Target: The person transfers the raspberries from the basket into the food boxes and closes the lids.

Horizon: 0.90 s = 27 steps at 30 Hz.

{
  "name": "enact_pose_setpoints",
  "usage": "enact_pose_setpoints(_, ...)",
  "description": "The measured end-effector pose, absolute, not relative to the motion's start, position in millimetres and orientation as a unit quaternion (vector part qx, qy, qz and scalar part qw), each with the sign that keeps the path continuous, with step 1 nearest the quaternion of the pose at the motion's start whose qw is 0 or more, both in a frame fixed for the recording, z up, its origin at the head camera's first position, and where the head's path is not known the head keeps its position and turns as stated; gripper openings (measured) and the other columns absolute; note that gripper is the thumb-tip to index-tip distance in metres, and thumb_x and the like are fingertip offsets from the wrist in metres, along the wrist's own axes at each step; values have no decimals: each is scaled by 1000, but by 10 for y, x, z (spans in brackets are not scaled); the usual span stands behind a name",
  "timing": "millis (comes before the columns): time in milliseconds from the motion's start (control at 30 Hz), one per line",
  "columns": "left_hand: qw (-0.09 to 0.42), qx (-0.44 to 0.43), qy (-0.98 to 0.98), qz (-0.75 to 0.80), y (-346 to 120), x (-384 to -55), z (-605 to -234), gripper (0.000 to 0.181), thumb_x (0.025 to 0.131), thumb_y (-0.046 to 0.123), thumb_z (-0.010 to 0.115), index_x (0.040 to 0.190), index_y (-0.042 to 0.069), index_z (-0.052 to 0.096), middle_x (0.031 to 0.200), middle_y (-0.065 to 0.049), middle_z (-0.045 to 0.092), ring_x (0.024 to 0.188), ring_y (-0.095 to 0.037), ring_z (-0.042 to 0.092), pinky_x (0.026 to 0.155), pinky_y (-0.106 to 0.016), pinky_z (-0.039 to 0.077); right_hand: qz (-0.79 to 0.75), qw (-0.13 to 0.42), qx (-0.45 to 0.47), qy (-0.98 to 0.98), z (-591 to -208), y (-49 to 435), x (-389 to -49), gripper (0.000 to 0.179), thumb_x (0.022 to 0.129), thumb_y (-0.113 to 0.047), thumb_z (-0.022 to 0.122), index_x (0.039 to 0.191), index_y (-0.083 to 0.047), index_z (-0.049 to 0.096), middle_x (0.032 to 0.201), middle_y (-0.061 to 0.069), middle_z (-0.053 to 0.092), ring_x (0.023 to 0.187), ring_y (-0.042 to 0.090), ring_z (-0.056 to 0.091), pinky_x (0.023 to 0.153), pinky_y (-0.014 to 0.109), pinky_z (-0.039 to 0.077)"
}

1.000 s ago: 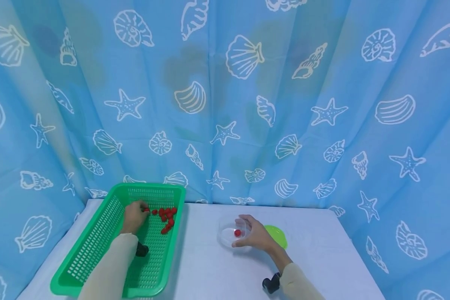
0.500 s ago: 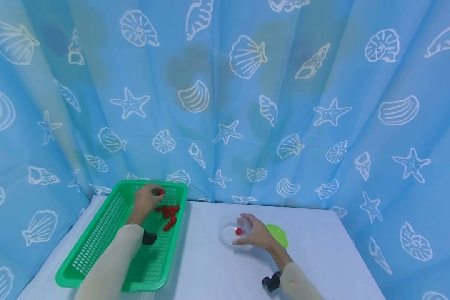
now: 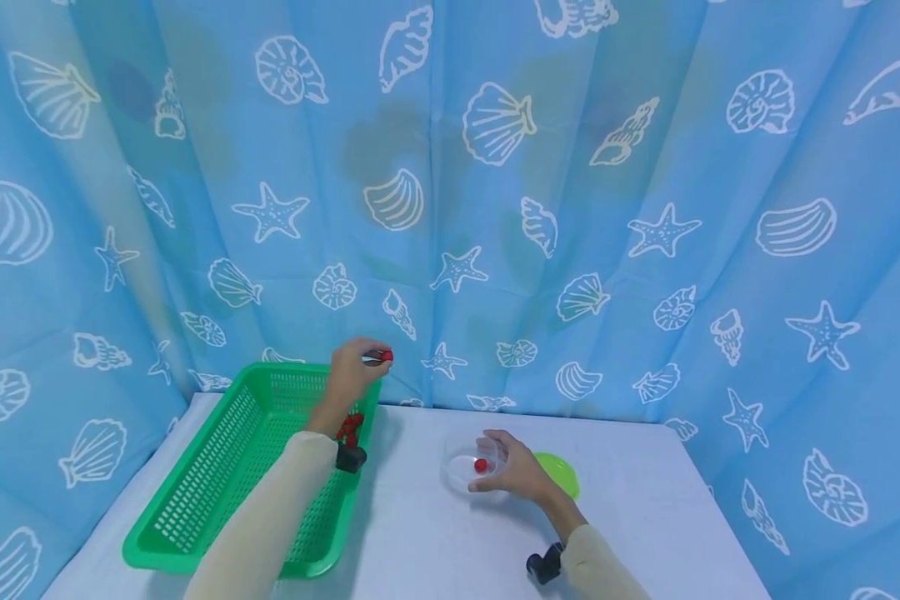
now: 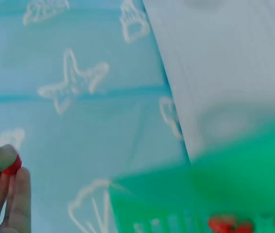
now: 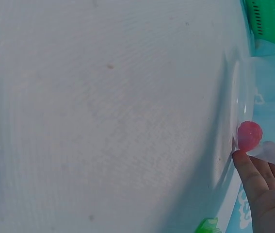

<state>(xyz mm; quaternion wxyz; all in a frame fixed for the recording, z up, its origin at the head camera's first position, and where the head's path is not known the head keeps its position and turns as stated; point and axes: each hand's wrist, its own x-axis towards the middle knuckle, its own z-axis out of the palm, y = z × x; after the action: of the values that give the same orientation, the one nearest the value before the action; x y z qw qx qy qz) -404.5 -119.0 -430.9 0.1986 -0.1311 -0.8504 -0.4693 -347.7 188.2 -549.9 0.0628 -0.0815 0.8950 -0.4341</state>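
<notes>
My left hand (image 3: 351, 371) pinches a small red raspberry (image 3: 387, 356) between thumb and fingertips, above the far right corner of the green basket (image 3: 157, 517). That same berry (image 4: 14, 166) shows at the left edge of the left wrist view. On the table, my right hand (image 3: 516, 468) grips the right side of a clear round container (image 3: 453, 473). One bumpy raspberry (image 5: 250, 136) lies at the container's bottom. Several more raspberries (image 3: 351, 429) lie along the basket's right side, partly hidden by my left wrist.
A bright green lid (image 3: 558, 475) lies on the white table (image 3: 420, 542), just beyond my right hand. Behind the table hangs a blue curtain (image 3: 450, 208) with white shell prints. The basket's raised right wall stands between its berries and the container.
My left hand has lifted a raspberry out of the basket and moved right and up, over the basket's far right corner. The right hand keeps holding the container in place.
</notes>
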Motion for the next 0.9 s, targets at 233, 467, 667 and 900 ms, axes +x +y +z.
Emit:
enact_pose_setpoints(233, 158, -106, -856, -480, -779, -4019, -4338, 24, 86, 11, 76, 108, 4, 72, 104, -7, 65, 95, -23, 65, 80, -35, 57, -444, 63, -83, 890, -5497, 1876, -3470, 99, 62, -40, 92, 145, -18, 43, 138, 1, 54, 135, 33, 40, 102, 60, 39)
enact_pose_setpoints(467, 159, -80, -861, -477, -388, -3898, -4524, 23, 84, 11, 77, 107, 10, 73, 102, -4, 66, 95, -20, 63, 81, -31, 57, -442, 65, -76, 891, -5509, 1864, -3479, 101, 61, -43, 91, 146, -19, 42, 139, -1, 54, 135, 31, 41, 102, 60, 39)
enact_pose_setpoints(667, 159, -81, -845, -505, -156, -3746, -4872, 23, 82, 5, 77, 105, 7, 73, 102, -6, 67, 96, -22, 64, 81, -31, 57, -452, 70, -83, 885, -5538, 1871, -3503, 101, 62, -42, 91, 146, -18, 41, 140, 2, 53, 136, 32, 41, 102, 60, 38)
enact_pose_setpoints(900, 128, -83, -856, -494, 5, -3586, -5238, 21, 82, 9, 79, 103, 13, 74, 98, 2, 68, 96, -17, 65, 83, -28, 55, -457, 70, -93, 882, -5528, 1880, -3501, 102, 62, -42, 91, 146, -16, 40, 142, 3, 53, 137, 32, 39, 103, 59, 38)
